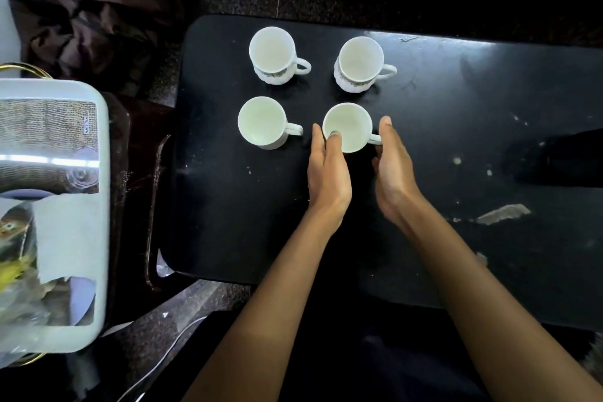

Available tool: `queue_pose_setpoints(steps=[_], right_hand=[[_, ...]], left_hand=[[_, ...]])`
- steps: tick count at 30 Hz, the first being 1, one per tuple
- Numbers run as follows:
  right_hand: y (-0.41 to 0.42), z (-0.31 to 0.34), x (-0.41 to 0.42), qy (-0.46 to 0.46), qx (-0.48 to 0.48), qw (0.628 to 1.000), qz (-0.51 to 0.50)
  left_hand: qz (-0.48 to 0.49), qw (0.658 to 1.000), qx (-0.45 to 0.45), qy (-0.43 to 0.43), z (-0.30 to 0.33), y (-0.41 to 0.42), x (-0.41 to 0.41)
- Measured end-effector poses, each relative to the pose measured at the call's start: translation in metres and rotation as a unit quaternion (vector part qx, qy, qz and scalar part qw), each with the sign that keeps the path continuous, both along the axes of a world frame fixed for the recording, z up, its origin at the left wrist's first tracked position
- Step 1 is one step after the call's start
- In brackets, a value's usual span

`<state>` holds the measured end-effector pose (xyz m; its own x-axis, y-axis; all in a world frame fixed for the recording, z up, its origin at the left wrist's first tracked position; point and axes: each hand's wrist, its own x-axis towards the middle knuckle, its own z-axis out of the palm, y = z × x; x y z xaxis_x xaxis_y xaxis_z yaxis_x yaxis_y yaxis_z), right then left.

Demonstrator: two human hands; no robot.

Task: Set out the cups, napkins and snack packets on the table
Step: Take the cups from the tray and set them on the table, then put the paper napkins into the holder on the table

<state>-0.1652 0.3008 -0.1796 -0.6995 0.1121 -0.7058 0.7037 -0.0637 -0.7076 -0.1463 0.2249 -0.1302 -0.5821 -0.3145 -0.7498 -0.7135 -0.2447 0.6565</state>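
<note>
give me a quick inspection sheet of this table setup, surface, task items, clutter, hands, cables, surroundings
surface: black table, scuffed, pale specks and a scraped patch
job's things: four white cups upright in a two-by-two block, handles right; far pair patterned, near left cup plain
clutter: white tray left, off the table, holding paper and packets
grippers: left hand thumb inside near right cup; right hand at its handle
cables: pale cord on floor
surroundings: dark cloth upper left

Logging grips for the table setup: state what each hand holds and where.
Both hands are on the near-right white cup: the left hand has its thumb over the rim, and the right hand touches the handle side. Nothing else is held.
</note>
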Motion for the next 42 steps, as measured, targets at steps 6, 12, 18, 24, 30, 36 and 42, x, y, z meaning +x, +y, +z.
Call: queue_pose_setpoints(steps=[6,12,18,24,30,36,42], right_hand=[[0.002,0.014,0.001,0.039,0.058,0.997,-0.032],[-0.013,0.053,0.022,0.207,0.206,0.956,0.028],[-0.06,0.081,0.037,0.256,0.225,0.929,0.143],[-0.119,0.088,0.059,0.296,0.21,0.902,0.234],[-0.186,0.09,0.088,0.328,0.167,0.864,0.343],[-0.254,0.089,0.107,0.338,0.16,0.805,0.46],[-0.3,0.073,0.109,0.372,0.317,0.669,0.56]], left_hand=[[0.008,1.0,0.004,0.002,0.003,-0.002,0.01],[0.05,0.992,-0.071,0.09,0.011,-0.01,0.029],[0.027,0.97,-0.175,0.165,0.035,-0.037,0.057],[0.03,0.94,-0.287,0.181,0.05,-0.097,0.087],[0.095,0.906,-0.387,0.145,0.044,-0.168,0.127],[0.127,0.906,-0.393,0.094,0.034,-0.223,0.163],[0.068,0.928,-0.367,0.027,0.021,-0.25,0.182]])
